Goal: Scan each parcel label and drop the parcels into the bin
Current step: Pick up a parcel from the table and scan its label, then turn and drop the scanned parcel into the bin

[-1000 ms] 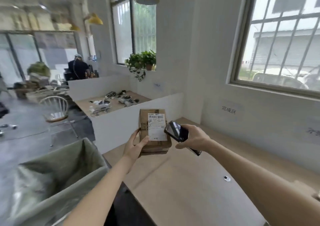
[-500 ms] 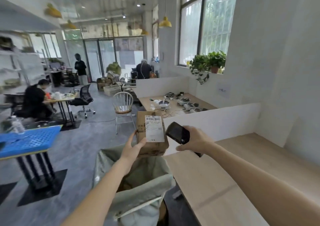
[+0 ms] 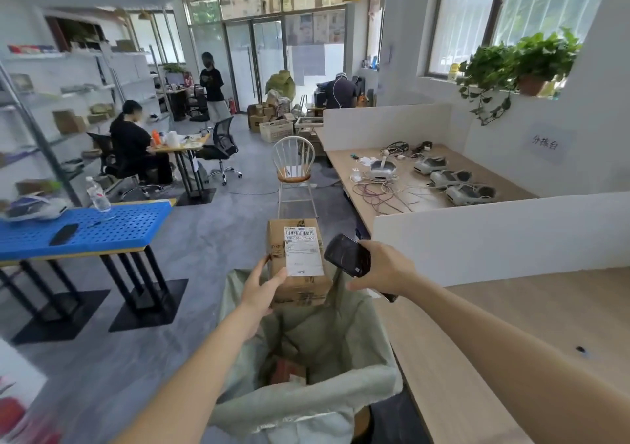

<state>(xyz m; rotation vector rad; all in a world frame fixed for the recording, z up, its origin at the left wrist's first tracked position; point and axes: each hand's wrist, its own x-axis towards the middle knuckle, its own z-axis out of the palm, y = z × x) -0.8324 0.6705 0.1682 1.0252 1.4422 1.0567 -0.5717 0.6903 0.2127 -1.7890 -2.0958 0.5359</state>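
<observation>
My left hand [image 3: 260,288] grips a brown cardboard parcel [image 3: 300,287] from its left side, its white barcode label [image 3: 303,251] facing me. The parcel hangs above the far rim of the bin [image 3: 368,382], which is lined with a grey-green sack and has other parcels at its bottom. My right hand [image 3: 383,268] holds a black handheld scanner [image 3: 347,255], its head just right of the label.
A wooden counter [image 3: 511,341] with a white partition runs along my right. Beyond it a desk carries cables and white devices. A white chair [image 3: 295,167] stands ahead, a blue table [image 3: 102,225] on the left. Several people are in the back of the room.
The view has swung left from the counter to the bin. Both hands carried the parcel and scanner along, and the parcel now hangs over the bin instead of the counter.
</observation>
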